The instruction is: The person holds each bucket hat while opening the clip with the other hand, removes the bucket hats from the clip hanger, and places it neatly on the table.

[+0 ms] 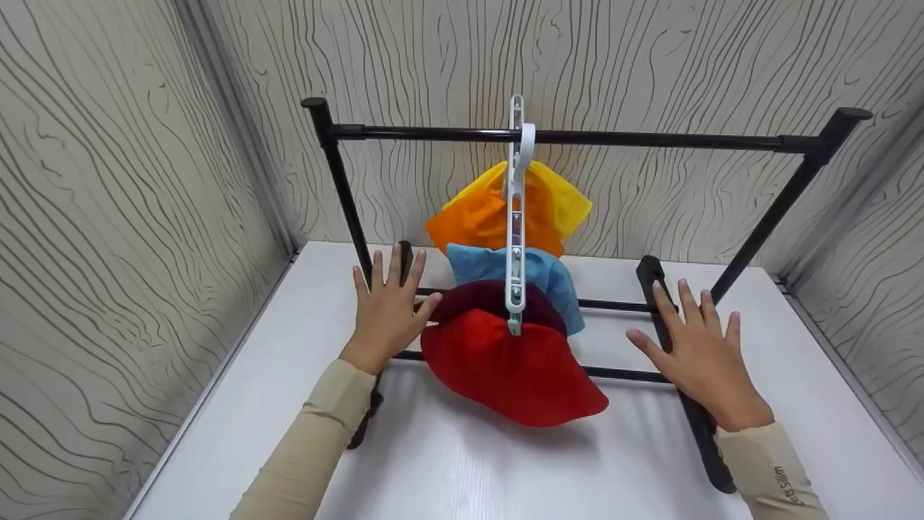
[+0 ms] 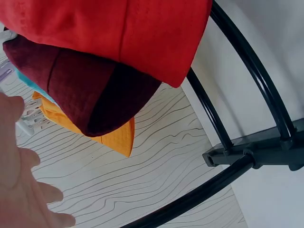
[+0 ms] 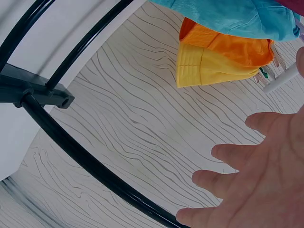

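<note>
A white clip hanger [image 1: 515, 217] hangs from the black rack's top bar, with a row of bucket hats below it. Nearest me is a red hat [image 1: 505, 368]; behind it come a maroon hat [image 2: 78, 83], a light blue hat [image 3: 237, 19], an orange hat [image 1: 469, 220] and a yellow hat [image 3: 209, 66]. My left hand [image 1: 390, 310] is spread out just left of the maroon and red hats, holding nothing; whether its thumb touches them I cannot tell. Well to the right of the hats, my right hand [image 1: 704, 354] is held with fingers spread and nothing in it.
The black rack [image 1: 650, 141] has slanted side posts, two lower crossbars and long feet [image 1: 704, 440] on a white table [image 1: 447, 469]. Wood-grain patterned walls [image 1: 650, 65] enclose the back and both sides.
</note>
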{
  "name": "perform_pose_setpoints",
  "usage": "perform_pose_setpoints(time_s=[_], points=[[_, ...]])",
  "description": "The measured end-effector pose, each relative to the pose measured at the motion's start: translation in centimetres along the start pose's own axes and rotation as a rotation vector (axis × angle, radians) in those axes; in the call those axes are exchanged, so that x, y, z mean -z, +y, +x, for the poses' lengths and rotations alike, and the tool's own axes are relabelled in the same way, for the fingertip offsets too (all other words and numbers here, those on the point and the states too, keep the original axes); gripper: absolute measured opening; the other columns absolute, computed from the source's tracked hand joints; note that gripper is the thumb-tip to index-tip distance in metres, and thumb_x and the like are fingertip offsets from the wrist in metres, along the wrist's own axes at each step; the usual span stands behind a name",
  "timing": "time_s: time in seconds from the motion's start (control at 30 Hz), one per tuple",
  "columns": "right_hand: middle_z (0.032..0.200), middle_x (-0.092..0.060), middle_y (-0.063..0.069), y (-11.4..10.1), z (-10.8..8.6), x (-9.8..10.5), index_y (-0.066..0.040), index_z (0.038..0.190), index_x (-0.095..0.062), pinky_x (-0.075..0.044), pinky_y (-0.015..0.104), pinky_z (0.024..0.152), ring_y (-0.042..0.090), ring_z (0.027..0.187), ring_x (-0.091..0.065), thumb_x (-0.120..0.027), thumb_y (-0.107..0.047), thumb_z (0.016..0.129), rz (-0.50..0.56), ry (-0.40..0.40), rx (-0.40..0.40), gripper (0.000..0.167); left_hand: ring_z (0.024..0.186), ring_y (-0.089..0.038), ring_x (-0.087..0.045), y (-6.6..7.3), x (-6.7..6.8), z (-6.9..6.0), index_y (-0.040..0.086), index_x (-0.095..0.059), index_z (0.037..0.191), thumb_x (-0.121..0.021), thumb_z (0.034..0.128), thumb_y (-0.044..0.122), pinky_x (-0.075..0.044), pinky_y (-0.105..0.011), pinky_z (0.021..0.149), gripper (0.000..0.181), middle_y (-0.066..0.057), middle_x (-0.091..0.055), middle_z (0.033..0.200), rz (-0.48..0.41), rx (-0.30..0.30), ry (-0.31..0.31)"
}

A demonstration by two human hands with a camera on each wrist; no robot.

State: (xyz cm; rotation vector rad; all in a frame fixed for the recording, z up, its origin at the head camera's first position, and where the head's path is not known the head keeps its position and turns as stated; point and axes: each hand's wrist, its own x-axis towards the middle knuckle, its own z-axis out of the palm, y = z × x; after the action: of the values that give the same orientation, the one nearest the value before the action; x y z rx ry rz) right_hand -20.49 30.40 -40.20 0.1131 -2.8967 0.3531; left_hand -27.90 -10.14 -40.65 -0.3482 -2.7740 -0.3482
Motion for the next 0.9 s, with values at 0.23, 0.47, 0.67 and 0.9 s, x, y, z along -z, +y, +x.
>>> perform_pose_setpoints(time_s=[0.23,0.47,0.67,0.9], points=[[0.156,-0.018,0.026,-0.3,-0.4,0.2,-0.015,0.155,-0.017,-0.005,0.074,0.107,0.052,0.140,-0.015,-0.049,-0.059,0.092,0.053,0.079,0.040,0.083,0.145,-0.044,-0.018,-0.6,0.1,-0.6,0.022,-0.025,0.153,-0.043,0.0969,0.052,-0.004,-0.067,0.113,0.066,-0.015,-0.020,0.159,-0.057,-0.011,0.030],[0.151,-0.036,0.019,-0.9,-0.8,-0.4,-0.018,0.150,-0.034,-0.031,0.067,0.102,0.044,0.135,-0.034,-0.061,-0.036,0.094,0.311,0.259,0.098,0.065,0.142,-0.039,-0.029,-1.1,0.1,-1.2,0.018,-0.027,0.153,-0.050,0.0973,0.043,-0.014,-0.063,0.115,0.065,-0.014,-0.029,0.156,-0.119,-0.020,0.048],[0.144,-0.045,0.017,-1.7,-1.3,-0.9,-0.018,0.145,-0.044,-0.041,0.042,0.106,0.035,0.127,-0.043,-0.062,-0.025,0.094,0.446,0.324,0.078,0.055,0.138,-0.034,-0.038,-1.4,-0.3,-1.7,0.016,-0.032,0.151,-0.052,0.0971,0.041,-0.021,-0.060,0.114,0.062,-0.011,-0.038,0.152,-0.183,-0.028,0.069],[0.134,-0.055,0.011,-2.7,-1.5,-1.4,-0.015,0.138,-0.052,-0.030,-0.001,0.095,0.001,0.118,-0.048,-0.062,-0.012,0.093,0.613,0.345,0.082,0.046,0.130,-0.031,-0.047,-1.2,-0.7,-2.1,0.012,-0.044,0.144,-0.056,0.0960,0.035,-0.032,-0.055,0.111,0.054,-0.013,-0.049,0.144,-0.293,-0.055,0.126]])
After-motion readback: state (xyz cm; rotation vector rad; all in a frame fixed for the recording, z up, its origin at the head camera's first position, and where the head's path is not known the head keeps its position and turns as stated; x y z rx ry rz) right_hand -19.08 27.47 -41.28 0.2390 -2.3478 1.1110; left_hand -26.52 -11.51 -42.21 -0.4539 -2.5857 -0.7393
